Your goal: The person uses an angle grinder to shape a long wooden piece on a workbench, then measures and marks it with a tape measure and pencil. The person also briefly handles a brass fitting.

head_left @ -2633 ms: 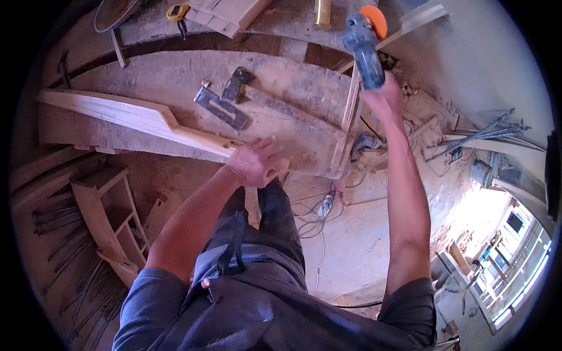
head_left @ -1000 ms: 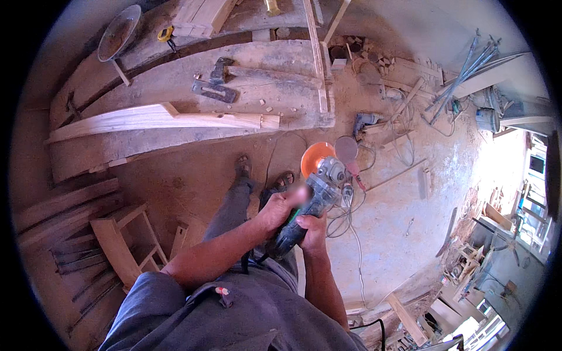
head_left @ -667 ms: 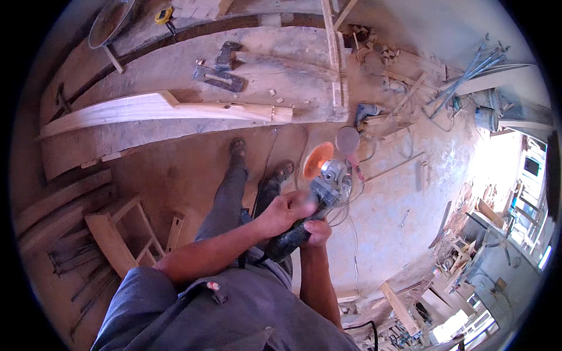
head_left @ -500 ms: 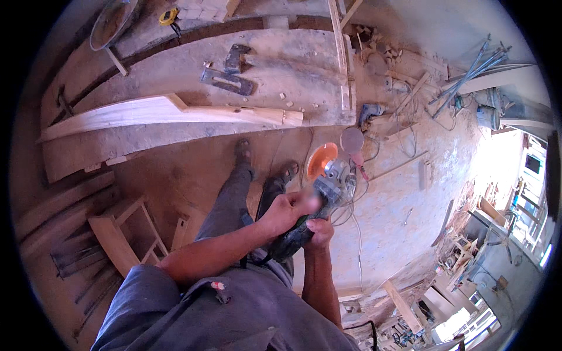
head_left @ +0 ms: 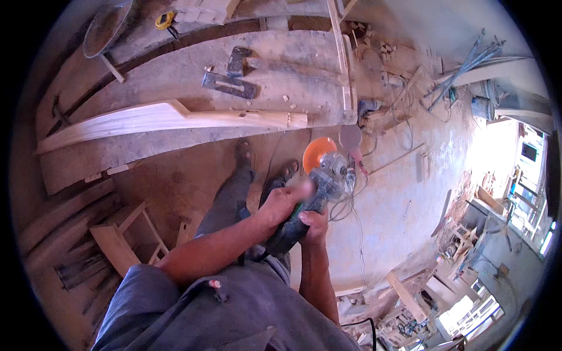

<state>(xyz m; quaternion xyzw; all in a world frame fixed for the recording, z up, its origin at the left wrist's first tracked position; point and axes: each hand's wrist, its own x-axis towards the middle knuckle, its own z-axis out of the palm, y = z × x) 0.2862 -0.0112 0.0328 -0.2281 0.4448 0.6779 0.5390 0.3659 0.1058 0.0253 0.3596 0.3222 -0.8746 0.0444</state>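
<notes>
An angle grinder (head_left: 293,225) with an orange disc (head_left: 316,153) is held in front of my body, disc end pointing away from me. My left hand (head_left: 282,205) grips its body from the left; part of that hand is blurred. My right hand (head_left: 314,224) is closed round the casing from the right. Beyond the grinder, apart from it, a shaped pale wooden piece (head_left: 146,119) lies along the near edge of the workbench (head_left: 187,64). A dark hammer (head_left: 237,61) and a black hand plane (head_left: 229,85) rest behind it.
A round sanding tool (head_left: 350,138) with a red handle stands past the bench end, among looping cords. A wooden frame (head_left: 114,248) is at lower left. At the far right are metal rods (head_left: 468,71). A yellow tape measure (head_left: 164,21) lies at the back.
The grinder has shifted slightly left in my hands, and its orange disc now shows more of its face. Both hands still hold it.
</notes>
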